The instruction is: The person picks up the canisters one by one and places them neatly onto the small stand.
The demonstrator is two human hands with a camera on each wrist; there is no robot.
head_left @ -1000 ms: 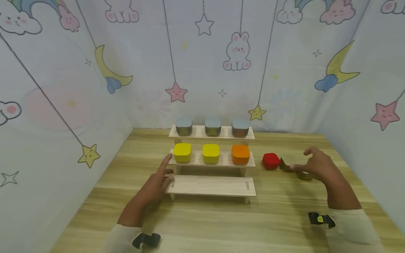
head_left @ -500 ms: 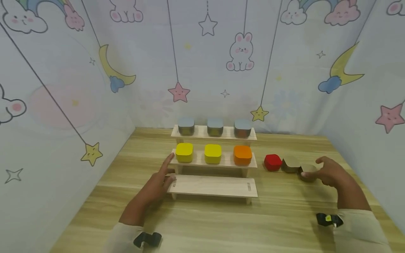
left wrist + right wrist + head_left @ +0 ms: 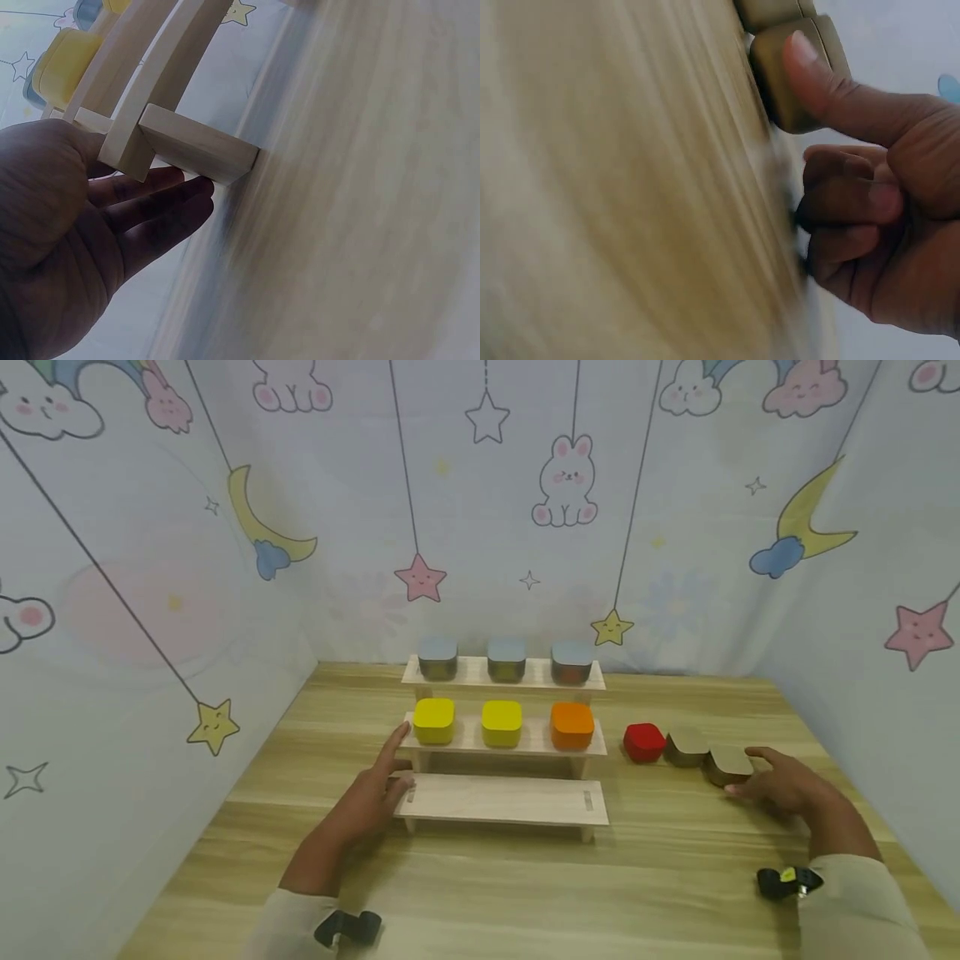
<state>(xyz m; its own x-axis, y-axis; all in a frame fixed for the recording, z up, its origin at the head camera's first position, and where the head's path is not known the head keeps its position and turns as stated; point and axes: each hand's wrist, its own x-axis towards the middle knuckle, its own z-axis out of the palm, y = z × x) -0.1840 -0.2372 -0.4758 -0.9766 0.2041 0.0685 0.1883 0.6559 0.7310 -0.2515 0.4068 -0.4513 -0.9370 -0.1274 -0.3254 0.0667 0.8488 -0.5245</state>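
My left hand (image 3: pixel 369 795) touches the left end of a three-step wooden rack (image 3: pixel 502 799). Its index finger reaches the middle step and its thumb the lowest one; in the left wrist view the other fingers (image 3: pixel 161 225) lie fairly straight by the rack's leg (image 3: pixel 196 142). On the right, my right hand (image 3: pixel 787 785) pinches the outer gold block (image 3: pixel 727 766) between thumb and index finger. In the right wrist view the thumb lies along that block (image 3: pixel 780 79), with the other fingers curled below. A second gold block (image 3: pixel 686 747) and a red block (image 3: pixel 643 742) adjoin it in a row.
Two yellow blocks (image 3: pixel 433 721) and an orange block (image 3: pixel 572 726) stand on the middle step. Three grey-topped blocks (image 3: pixel 506 661) line the top step. Cloth walls (image 3: pixel 480 527) with cartoon prints surround the wooden table (image 3: pixel 487 893).
My right hand has moved from the inner gold block rightward to the outer one, which now shows its flat top. The left hand has stayed at the rack.
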